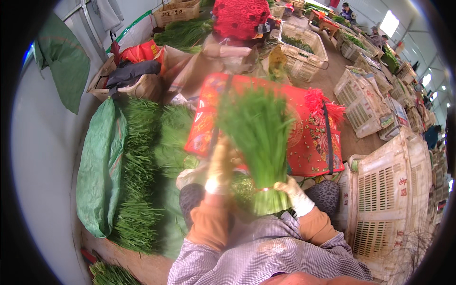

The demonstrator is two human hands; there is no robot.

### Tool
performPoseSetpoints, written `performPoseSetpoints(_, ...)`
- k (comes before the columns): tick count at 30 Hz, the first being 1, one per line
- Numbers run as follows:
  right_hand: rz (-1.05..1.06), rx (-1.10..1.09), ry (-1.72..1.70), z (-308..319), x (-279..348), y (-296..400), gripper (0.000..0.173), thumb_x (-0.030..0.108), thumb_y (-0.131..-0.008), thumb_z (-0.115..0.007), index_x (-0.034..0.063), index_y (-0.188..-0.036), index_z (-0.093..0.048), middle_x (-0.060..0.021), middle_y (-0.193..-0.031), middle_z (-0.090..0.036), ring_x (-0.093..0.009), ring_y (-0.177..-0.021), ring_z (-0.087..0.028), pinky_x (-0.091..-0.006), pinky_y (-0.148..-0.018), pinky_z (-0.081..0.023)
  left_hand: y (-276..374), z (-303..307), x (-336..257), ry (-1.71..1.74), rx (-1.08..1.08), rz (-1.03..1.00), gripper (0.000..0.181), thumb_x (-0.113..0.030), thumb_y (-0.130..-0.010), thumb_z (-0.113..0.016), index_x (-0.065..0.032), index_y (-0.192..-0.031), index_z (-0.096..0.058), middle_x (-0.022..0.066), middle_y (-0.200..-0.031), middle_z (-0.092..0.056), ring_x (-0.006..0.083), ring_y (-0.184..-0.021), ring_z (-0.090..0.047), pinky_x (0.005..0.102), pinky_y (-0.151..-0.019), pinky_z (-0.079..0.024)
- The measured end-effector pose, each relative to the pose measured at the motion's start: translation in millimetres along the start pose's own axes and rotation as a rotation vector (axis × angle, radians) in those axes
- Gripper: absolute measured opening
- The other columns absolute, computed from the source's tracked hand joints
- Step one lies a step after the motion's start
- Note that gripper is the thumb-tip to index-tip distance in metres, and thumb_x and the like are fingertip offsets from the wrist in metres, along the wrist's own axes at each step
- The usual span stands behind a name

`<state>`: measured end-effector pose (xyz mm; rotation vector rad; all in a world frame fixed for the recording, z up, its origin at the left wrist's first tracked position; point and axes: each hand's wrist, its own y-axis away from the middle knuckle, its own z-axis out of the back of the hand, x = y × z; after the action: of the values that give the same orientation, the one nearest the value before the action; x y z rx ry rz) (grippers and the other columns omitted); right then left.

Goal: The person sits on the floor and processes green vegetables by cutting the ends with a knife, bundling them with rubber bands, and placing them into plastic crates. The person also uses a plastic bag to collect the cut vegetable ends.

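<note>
A large bunch of garlic chives (262, 131) stands before my lap, its leaf tips pointing away from me. A thin reddish band (264, 189) goes round its pale stem end. My right hand (290, 190), in a light glove, grips the bunch at its right side beside the band. My gloved left hand (221, 160) is motion-blurred at the left of the leaves; whether it touches them is unclear. Behind the bunch lies a red patterned case (313, 142) with black straps, a red tassel and scattered green cuttings on top.
On my left, rows of chives (137, 171) lie beside a green woven sack (101, 171). Plastic crates (383, 192) bearing writing stand close on my right. Ahead are a crate (302, 57) with greens and a person in red (242, 21). More people sit far right.
</note>
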<state>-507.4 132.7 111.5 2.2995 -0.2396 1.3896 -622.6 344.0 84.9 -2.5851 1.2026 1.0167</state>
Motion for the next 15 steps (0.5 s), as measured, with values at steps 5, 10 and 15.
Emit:
performPoseSetpoints(5,-0.057,0.287,-0.706,27,19,23,0.098,0.059,-0.078,-0.068,-0.0047,-0.143,-0.032,-0.0264,-0.131,-0.050,-0.036,-0.112,-0.055,-0.0475,-0.092,-0.052,-3,25,-29,0.190,0.377,-0.178,0.055,-0.052,-0.092,-0.055,0.0021,-0.094,-0.064,0.0140,-0.089,-0.068,0.0217,-0.070,-0.066,0.0320,-0.064,-0.056)
performPoseSetpoints(10,-0.102,0.420,-0.942,14,8,22,0.085,0.050,-0.086,-0.059,-0.0031,-0.145,-0.028,-0.0202,-0.122,-0.053,-0.031,-0.105,-0.056,-0.0426,-0.084,-0.052,24,-11,14,-0.375,0.727,0.161,0.056,-0.052,-0.096,-0.047,-0.0006,-0.109,-0.062,0.0162,-0.086,-0.069,0.0272,-0.071,-0.068,0.0381,-0.065,-0.057)
performPoseSetpoints(15,-0.291,0.335,-0.944,-25,-2,46,0.107,0.060,-0.070,-0.074,0.0014,-0.147,-0.028,-0.0250,-0.135,-0.046,-0.037,-0.115,-0.053,-0.0496,-0.086,-0.054,10,-10,85,0.322,0.687,0.437,0.058,-0.052,-0.097,-0.044,-0.0031,-0.127,-0.053,0.0167,-0.116,-0.059,0.0323,-0.102,-0.059,0.0443,-0.090,-0.047)
